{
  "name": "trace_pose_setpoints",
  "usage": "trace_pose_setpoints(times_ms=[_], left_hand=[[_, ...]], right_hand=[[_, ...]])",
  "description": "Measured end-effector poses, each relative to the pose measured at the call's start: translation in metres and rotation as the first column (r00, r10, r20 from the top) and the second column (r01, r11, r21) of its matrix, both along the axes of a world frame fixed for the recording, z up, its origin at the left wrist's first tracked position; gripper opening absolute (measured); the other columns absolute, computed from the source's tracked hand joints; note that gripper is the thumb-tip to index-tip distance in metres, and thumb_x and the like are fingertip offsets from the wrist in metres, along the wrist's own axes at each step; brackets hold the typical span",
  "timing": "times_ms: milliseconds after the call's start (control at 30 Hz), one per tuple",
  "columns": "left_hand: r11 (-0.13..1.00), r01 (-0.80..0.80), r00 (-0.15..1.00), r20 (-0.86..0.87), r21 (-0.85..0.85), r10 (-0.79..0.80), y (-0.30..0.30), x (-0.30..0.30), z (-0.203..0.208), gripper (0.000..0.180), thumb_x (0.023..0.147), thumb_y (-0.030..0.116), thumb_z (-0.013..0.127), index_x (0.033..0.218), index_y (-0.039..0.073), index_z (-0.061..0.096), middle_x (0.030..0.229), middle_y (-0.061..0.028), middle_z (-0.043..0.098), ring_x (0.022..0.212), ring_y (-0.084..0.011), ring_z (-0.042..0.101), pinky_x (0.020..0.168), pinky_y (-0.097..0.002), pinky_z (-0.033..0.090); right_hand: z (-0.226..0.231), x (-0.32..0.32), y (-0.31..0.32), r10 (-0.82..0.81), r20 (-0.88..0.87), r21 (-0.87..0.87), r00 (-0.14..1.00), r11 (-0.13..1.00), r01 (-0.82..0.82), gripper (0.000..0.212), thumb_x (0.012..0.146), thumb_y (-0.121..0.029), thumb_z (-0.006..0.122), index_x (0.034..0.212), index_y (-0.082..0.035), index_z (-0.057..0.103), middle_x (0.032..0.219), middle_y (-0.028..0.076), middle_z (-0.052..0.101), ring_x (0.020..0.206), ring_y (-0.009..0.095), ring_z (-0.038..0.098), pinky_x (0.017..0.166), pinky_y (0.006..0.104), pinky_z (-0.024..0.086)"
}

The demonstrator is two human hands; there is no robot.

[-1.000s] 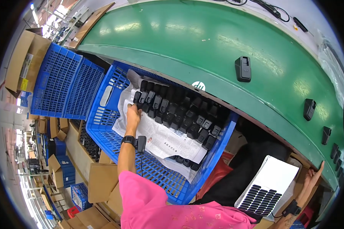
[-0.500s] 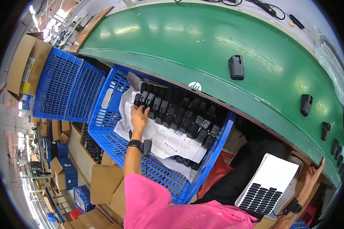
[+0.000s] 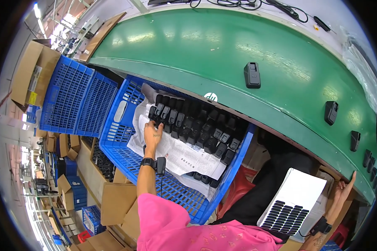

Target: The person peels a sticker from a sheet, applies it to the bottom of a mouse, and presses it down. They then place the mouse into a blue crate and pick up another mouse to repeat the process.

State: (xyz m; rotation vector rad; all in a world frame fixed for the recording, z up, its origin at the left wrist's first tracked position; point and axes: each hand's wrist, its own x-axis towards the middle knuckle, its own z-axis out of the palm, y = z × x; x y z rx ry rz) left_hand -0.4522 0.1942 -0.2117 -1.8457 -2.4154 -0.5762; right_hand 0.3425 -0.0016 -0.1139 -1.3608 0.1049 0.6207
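My left hand [image 3: 153, 133] is in a blue plastic crate [image 3: 109, 140], its fingers curled against the near end of a black plastic housing [image 3: 152, 112] at the left end of a packed row. Its fingertips are partly hidden, but thumb and fingers seem closed on that piece. More black housings [image 3: 197, 129] stand in tight rows, with white printed paper [image 3: 184, 157] spread on the near side. At the right, my right hand [image 3: 343, 190] rests at the edge of the green table [image 3: 180, 42], index finger stretched out and nothing visible in it.
Single black housings [image 3: 252, 75] stand spaced along the green table toward the right. A white sheet with rows of black labels [image 3: 295, 196] lies by my lap. Stacked blue crates [image 3: 67, 94] and cardboard boxes [image 3: 117, 198] are at the left. Cables [image 3: 243, 4] lie along the far edge.
The view has shifted slightly, so the table and crate sit a little differently. My left hand stays at the same end of the row; my right hand has not visibly moved.
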Motion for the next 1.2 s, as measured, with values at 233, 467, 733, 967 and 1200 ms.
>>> trace_pose_setpoints(times_ms=[233, 467, 733, 967, 1200], left_hand=[[0.951, -0.019, 0.959, 0.274, 0.309, -0.07, 0.031, 0.083, 0.095, 0.026, 0.09, 0.025, 0.056, 0.094, -0.001, 0.057, 0.085, -0.0186, 0.06, 0.078, -0.033, 0.058, 0.067, -0.04, 0.046], [0.788, 0.555, 0.831, -0.136, 0.265, -0.539, 0.088, 0.321, 0.182, 0.058, 0.085, 0.051, 0.058, 0.118, 0.004, 0.051, 0.102, -0.0235, 0.06, 0.092, -0.0431, 0.06, 0.073, -0.0493, 0.049], [0.766, 0.624, 0.272, 0.875, 0.156, -0.4, 0.05, 0.36, 0.205, 0.041, 0.092, 0.031, 0.054, 0.122, 0.003, 0.049, 0.101, -0.0091, 0.058, 0.084, -0.0152, 0.059, 0.068, -0.0291, 0.048], [0.516, 0.847, -0.141, 0.99, 0.131, -0.019, -0.089, 0.397, 0.187, 0.059, 0.075, 0.017, 0.064, 0.127, 0.002, 0.041, 0.114, -0.0129, 0.056, 0.095, -0.0237, 0.063, 0.084, -0.036, 0.053], [0.429, 0.877, -0.256, 0.966, 0.216, 0.037, -0.161, 0.434, 0.158, 0.055, 0.079, 0.0, 0.055, 0.131, 0.006, 0.037, 0.102, -0.0046, 0.048, 0.09, -0.0104, 0.049, 0.075, -0.0256, 0.045]], right_hand=[[-0.004, -0.002, -0.006, 0.037, -0.001, -0.051, 0.999, 0.998, -0.037, 0.042, 0.078, -0.045, 0.073, 0.099, -0.012, 0.056, 0.071, -0.003, 0.054, 0.041, 0.004, 0.034, 0.037, 0.0181, 0.026], [0.025, -0.029, -0.017, 0.192, 0.061, -0.206, 0.979, 0.963, -0.176, 0.046, 0.084, -0.053, 0.063, 0.102, -0.01, 0.06, 0.085, 0.003, 0.062, 0.065, 0.01, 0.054, 0.054, 0.0226, 0.038], [0.064, -0.168, -0.08, 0.666, 0.733, -0.648, 0.14, 0.746, -0.154, 0.018, 0.079, -0.005, 0.068, 0.096, 0.001, 0.065, 0.084, 0.011, 0.064, 0.066, 0.018, 0.059, 0.055, 0.0281, 0.047], [0.071, -0.215, -0.089, 0.827, 0.56, -0.805, 0.057, 0.559, -0.196, 0.034, 0.075, -0.01, 0.071, 0.105, 0.0, 0.059, 0.098, 0.016, 0.056, 0.088, 0.033, 0.054, 0.076, 0.0388, 0.045], [0.08, -0.22, -0.089, 0.851, 0.523, -0.824, 0.045, 0.518, -0.227, 0.02, 0.078, -0.005, 0.065, 0.092, 0.001, 0.052, 0.089, 0.018, 0.052, 0.086, 0.037, 0.05, 0.077, 0.0448, 0.04]])
